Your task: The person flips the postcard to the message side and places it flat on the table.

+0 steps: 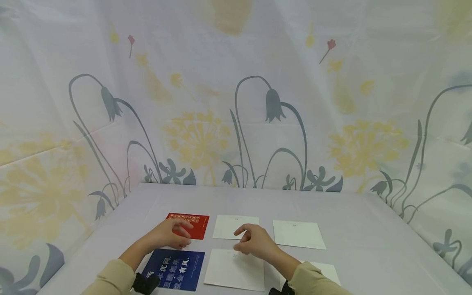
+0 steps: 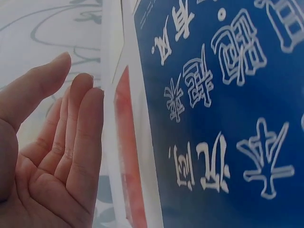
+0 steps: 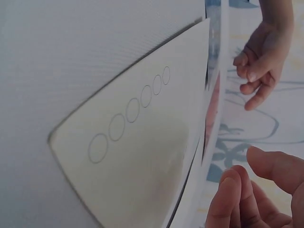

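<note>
My left hand [image 1: 171, 234] hovers between a red card [image 1: 200, 226] and a blue card [image 1: 175, 269] with white lettering. In the left wrist view its fingers [image 2: 85, 137] are relaxed, the thumb apart, holding nothing. My right hand [image 1: 255, 242] is above two white cards, one white card [image 1: 223, 227] farther back and another white card [image 1: 234, 272] nearer. Loosely bent, the right fingers [image 3: 228, 194] hold nothing in the right wrist view, where a white card [image 3: 142, 152] shows a row of printed circles.
To the right lie a white card [image 1: 299, 234] at the back and a white card [image 1: 326, 272] partly hidden by my right forearm. All the cards lie on a white tabletop [image 1: 368, 246]. A flower-printed curtain [image 1: 236, 135] hangs behind.
</note>
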The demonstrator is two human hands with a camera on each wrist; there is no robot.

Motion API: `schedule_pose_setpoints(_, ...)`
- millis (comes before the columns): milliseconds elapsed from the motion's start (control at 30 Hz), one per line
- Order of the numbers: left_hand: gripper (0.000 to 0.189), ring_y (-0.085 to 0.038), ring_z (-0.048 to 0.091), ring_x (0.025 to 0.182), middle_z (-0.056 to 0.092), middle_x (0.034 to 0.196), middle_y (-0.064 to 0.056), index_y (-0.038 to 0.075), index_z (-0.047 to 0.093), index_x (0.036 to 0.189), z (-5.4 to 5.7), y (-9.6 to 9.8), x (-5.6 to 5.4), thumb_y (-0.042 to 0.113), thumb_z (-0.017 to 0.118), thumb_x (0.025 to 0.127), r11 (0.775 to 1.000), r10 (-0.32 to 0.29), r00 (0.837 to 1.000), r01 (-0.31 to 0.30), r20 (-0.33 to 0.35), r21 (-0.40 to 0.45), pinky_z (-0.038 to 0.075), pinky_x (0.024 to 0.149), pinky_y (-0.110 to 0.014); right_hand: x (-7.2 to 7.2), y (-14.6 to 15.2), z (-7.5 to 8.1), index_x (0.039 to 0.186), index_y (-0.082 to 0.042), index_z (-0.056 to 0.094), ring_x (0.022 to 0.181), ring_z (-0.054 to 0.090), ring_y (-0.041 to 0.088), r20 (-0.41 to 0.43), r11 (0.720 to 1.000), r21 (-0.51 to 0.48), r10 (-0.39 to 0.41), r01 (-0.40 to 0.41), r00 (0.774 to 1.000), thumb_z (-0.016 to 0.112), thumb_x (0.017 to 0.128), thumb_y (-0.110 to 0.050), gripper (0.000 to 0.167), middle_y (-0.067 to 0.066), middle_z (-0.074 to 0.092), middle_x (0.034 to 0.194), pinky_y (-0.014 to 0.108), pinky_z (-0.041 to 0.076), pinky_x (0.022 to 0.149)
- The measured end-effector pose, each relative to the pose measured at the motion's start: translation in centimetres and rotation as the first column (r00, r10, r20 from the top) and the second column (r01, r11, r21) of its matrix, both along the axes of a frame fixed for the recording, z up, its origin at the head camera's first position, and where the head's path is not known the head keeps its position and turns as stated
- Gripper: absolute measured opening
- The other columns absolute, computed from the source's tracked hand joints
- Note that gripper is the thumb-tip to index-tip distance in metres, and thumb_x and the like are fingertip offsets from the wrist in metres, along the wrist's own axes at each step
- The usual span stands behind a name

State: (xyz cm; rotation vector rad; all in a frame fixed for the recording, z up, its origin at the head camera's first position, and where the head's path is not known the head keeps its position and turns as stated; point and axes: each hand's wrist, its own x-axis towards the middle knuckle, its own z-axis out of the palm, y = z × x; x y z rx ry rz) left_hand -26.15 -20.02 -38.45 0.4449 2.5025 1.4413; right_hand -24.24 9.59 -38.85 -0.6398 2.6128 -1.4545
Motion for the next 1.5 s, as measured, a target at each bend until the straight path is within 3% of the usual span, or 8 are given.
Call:
schedule_pose_setpoints(467,0.046,-0.023,0.063,0.079,0.064,0.092,-0.009,-0.004,0.055,0.116,-0.3,-2.2,-0.9,0.013,0.075,0.078,0.999,0.011,1.000,-0.011,-0.010,-0.035,0.056,0.067,-0.039,-1.4,-3.1,-0.3,0.100,0.003,0.064,0.053,0.050,0.009,-0.053,0.998,-0.041,-0.040,0.038,0.998,0.076,0.073,-0.007,0.031,-0.003,0.056,0.065,0.022,0.043,0.048)
schedule_pose_setpoints(867,0.051,-0.023,0.059,0.090,0.061,0.099,-0.009,0.000,0.057,0.119,-1.0,-5.3,-2.0,0.019,0.077,0.076,0.988,0.135,0.991,-0.136,-0.018,-0.080,0.055,0.072,-0.036,-2.1,-6.4,-0.7,0.098,-0.001,0.065,0.066,0.050,0.013,-0.057,0.998,-0.044,-0.057,0.054,0.997,0.077,0.074,-0.010,0.029,-0.002,0.056,0.072,0.024,0.045,0.057)
schedule_pose_setpoints(1067,0.051,-0.025,0.058,0.092,0.059,0.105,-0.014,0.000,0.058,0.118,-0.4,-6.2,-2.2,0.020,0.078,0.076,0.976,0.171,0.984,-0.176,-0.046,-0.128,0.055,0.073,-0.037,-2.8,-7.4,-0.7,0.096,-0.002,0.065,0.069,0.051,0.013,-0.061,0.997,-0.039,-0.065,0.063,0.996,0.077,0.073,-0.009,0.027,-0.003,0.057,0.074,0.024,0.045,0.058)
schedule_pose_setpoints(1333,0.051,-0.028,0.055,0.098,0.057,0.114,-0.018,0.000,0.058,0.118,0.1,-6.9,-2.9,0.023,0.077,0.077,0.972,0.156,0.985,-0.167,-0.078,-0.165,0.050,0.076,-0.041,-3.8,-8.9,-1.0,0.094,-0.008,0.067,0.089,0.056,0.021,-0.015,0.993,-0.015,-0.121,0.121,0.993,0.079,0.073,-0.012,0.024,0.004,0.061,0.095,0.029,0.051,0.071)
schedule_pose_setpoints(1500,0.054,-0.038,0.047,0.111,0.054,0.120,-0.020,0.005,0.059,0.120,-0.1,-7.0,-3.4,0.029,0.077,0.076,0.959,0.160,0.984,-0.175,-0.083,-0.223,0.044,0.085,-0.055,-4.5,-9.6,-1.4,0.092,-0.010,0.068,0.103,0.053,0.030,-0.034,0.989,0.030,-0.145,0.146,0.989,0.081,0.071,-0.015,0.025,0.006,0.060,0.107,0.040,0.051,0.080)
